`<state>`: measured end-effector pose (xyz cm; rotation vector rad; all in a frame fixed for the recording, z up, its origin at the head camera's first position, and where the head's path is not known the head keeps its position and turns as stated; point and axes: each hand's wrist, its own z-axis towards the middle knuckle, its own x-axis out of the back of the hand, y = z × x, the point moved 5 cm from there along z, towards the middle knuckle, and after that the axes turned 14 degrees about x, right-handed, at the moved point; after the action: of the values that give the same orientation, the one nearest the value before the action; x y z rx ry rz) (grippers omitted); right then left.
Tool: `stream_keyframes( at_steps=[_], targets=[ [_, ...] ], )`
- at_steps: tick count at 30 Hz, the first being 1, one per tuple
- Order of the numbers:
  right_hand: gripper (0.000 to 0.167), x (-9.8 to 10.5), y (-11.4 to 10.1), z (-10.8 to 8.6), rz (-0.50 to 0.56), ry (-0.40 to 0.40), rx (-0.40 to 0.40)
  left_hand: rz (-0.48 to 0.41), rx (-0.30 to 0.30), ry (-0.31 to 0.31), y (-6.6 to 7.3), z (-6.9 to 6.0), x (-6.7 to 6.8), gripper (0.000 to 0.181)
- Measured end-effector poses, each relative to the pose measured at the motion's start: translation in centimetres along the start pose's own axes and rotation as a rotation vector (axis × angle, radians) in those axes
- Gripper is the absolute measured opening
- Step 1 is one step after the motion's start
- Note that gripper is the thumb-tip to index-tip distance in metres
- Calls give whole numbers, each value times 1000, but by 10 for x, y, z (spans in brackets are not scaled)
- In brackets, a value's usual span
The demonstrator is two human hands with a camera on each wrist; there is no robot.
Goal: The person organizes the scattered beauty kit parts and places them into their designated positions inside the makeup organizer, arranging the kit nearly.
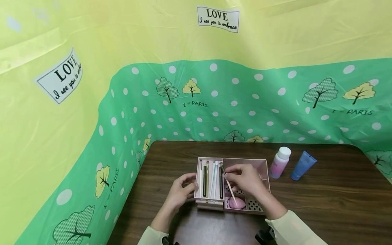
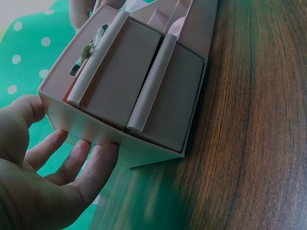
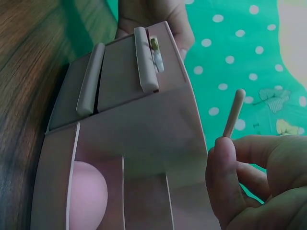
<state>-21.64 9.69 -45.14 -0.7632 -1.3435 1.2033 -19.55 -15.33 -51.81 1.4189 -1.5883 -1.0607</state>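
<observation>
A pink makeup organizer (image 1: 245, 159) sits on the table. Several makeup brushes (image 1: 205, 180) lie side by side in its top-left section. My left hand (image 1: 180, 190) is at the organizer's left side, its fingertips (image 2: 103, 155) resting against the side wall. Over the right half, my right hand (image 1: 249, 178) pinches a makeup brush (image 1: 230, 190) with a pale handle, bristle end up; the handle's rounded end (image 3: 235, 111) sticks out past the fingertips in the right wrist view. A pink makeup sponge (image 1: 237, 203) lies in a front compartment below that brush.
A pink-and-white bottle (image 1: 279, 163) with a white cap and a blue tube (image 1: 303, 166) stand right of the organizer. Two drawers with long handles (image 2: 153, 81) form the organizer's front left. Green and yellow printed cloth (image 1: 214, 102) hangs behind the dark wooden table (image 1: 330, 197).
</observation>
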Motion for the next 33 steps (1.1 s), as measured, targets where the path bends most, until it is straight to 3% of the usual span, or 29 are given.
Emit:
stream_keyframes(
  at_steps=[22,33],
  targets=[
    [26,-39,-15,22,-8,16,-14,-32,10,-16,0,-3,2,50],
    [22,-45,-17,31,-150,64,2,-47,2,-45,3,-1,-1,50]
  ],
)
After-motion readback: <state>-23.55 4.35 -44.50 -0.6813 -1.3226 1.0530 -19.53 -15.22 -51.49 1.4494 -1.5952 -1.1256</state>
